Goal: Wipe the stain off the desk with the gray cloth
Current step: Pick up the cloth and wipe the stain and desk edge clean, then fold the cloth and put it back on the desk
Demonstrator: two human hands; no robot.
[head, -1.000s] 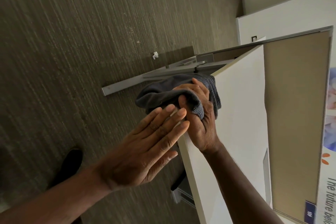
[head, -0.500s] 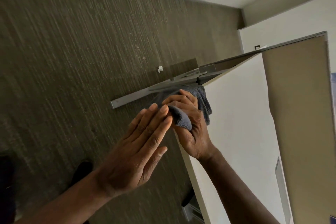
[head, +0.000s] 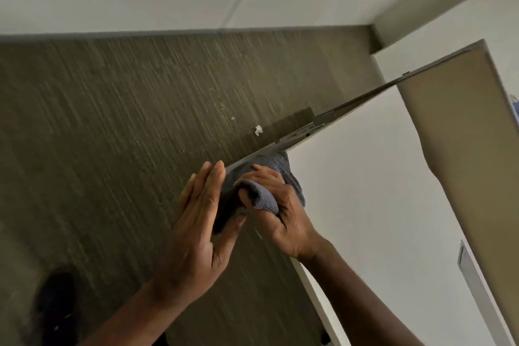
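Note:
The gray cloth (head: 262, 198) is bunched at the corner of the white desk (head: 365, 205), partly hanging over its edge. My right hand (head: 280, 213) is closed around the cloth, pressing it on the desk's corner. My left hand (head: 198, 230) is flat with fingers together, held just off the desk's edge with the palm against the hanging part of the cloth. No stain shows on the visible desk surface; the area under the cloth is hidden.
A tan partition panel (head: 463, 163) stands along the desk's far side. Brown carpet (head: 126, 149) lies below, with a small white scrap (head: 258, 130) on it. A dark shoe (head: 56, 300) shows at lower left.
My right hand and the cloth have slid towards the desk's corner and edge. My left hand has closed in against the hanging cloth. The camera has tilted upward.

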